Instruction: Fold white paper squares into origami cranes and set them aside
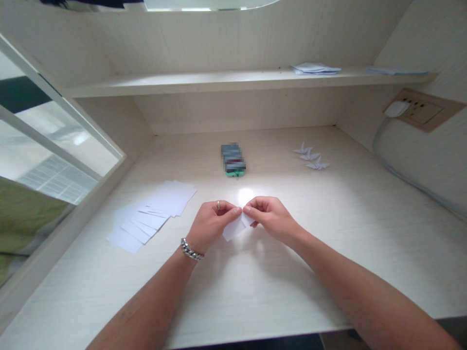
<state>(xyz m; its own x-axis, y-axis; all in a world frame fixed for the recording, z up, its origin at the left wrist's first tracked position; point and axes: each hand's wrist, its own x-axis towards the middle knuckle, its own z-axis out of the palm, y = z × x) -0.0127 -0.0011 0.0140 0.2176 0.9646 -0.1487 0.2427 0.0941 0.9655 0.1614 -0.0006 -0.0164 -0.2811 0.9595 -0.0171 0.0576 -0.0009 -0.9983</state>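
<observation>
- Because the small white paper [233, 230] is gripped at closely neighbouring points along its upper edge, a tear could be started between the two thumbs if the hands were drawn apart too firmly.
- A crooked crease could likewise be produced if one layer were allowed to slip under a thumb; alignment is judged hard to check, since the pinched edge is largely covered.
- Crumpling of the lower flap could be caused by its being pressed against the surface [273, 291] while it is left unsupported.
- Left hand [212, 221]: closed to a pinch, the paper being held between thumb and forefinger; the other fingers are curled behind.
- Right hand [273, 218]: closed to a similar pinch on the paper's other side, the thumb tips being set close together.
- Position: the paper is held between the hands, near the middle of the surface; whether it is touched by the surface cannot be told.
- Appearance: plain white and apparently folded, with a broad, angular flap at the lower left and a smaller one toward the right hand, divided by a slanting line; no print can be made out.
- Surroundings: loose white sheets [170, 199] are fanned out at the left, and small pointed paper figures [309, 157] are grouped at the far right.
</observation>
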